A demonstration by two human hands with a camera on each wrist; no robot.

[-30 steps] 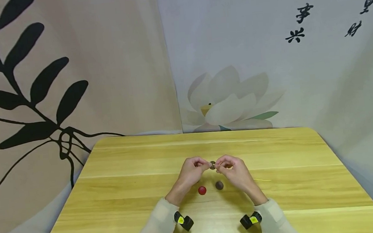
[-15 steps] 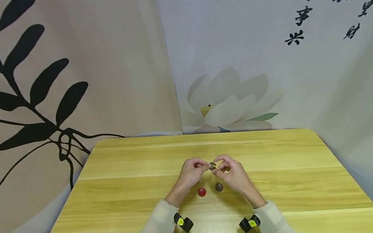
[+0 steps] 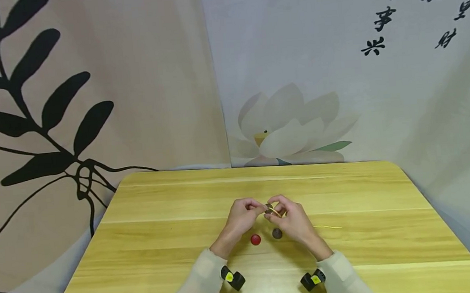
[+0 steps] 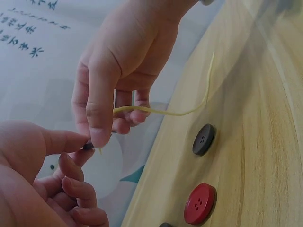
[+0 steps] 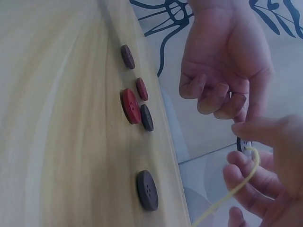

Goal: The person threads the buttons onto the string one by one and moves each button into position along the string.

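Note:
A dark four-hole-style button [image 5: 244, 143] stands on edge between my two hands above the table. My left hand [image 3: 240, 216] pinches its rim between thumb and forefinger. Close against the other side, my right hand [image 3: 293, 219] has its thumb and forefinger spread around a thin yellow cord [image 4: 175, 113], which runs between its fingers. In the right wrist view the cord meets the button's face; whether it passes through a hole is hard to tell. The cord's loose end trails to the right over the table. The button's far side is hidden by fingertips.
On the wooden table [image 3: 170, 271] below lie a red button [image 3: 255, 239] and a dark brown button [image 3: 277, 233]. The right wrist view shows further buttons: a small red one [image 5: 142, 89], a dark one [image 5: 147, 117] and a brownish one [image 5: 128, 56].
My right forefinger has lifted away from the button, and the cord now shows as a bend between the fingers. My left hand and the held button stay nearly in place.

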